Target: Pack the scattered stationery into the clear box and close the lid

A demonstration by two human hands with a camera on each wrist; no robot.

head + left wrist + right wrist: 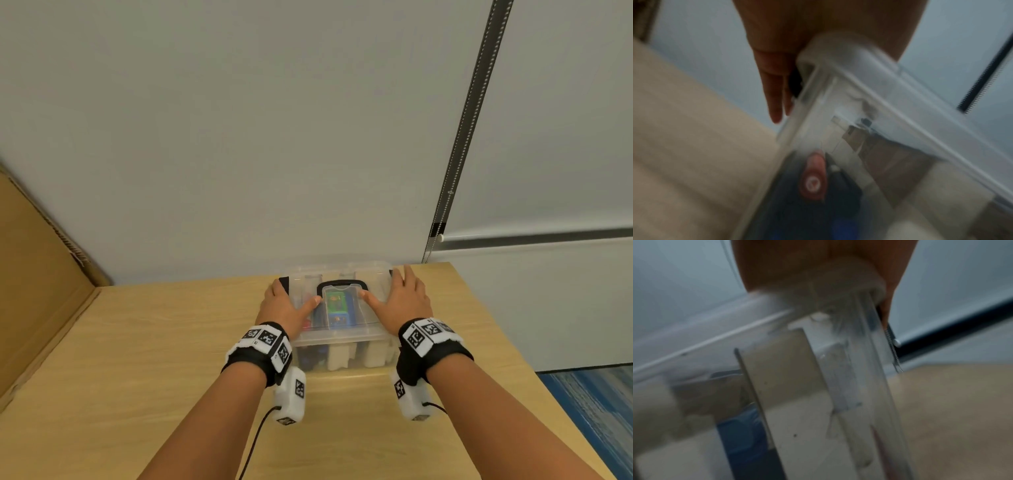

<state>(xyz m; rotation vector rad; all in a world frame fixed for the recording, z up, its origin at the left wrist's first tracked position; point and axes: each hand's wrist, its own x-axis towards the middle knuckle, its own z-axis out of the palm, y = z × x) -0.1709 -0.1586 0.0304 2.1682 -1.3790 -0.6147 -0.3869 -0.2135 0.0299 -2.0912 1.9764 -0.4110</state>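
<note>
The clear box (342, 354) stands at the back of the wooden table (137, 342) with its clear lid (371, 327) lying on top and a black handle (342, 283) in the lid's middle. Through the plastic I see a green and blue item (337, 306), and in the left wrist view a red item (813, 180) inside the box (890, 97). My left hand (284, 305) lies flat on the lid's left side, its straight fingers (774, 97) reaching down past the edge by a black clip. My right hand (400, 298) rests flat on the right side of the box (859, 369).
A sheet of brown cardboard (41, 274) leans at the table's left. The wall is just behind the box, with a blind cord (462, 137) at the right. The table's right edge drops to blue carpet (596, 411).
</note>
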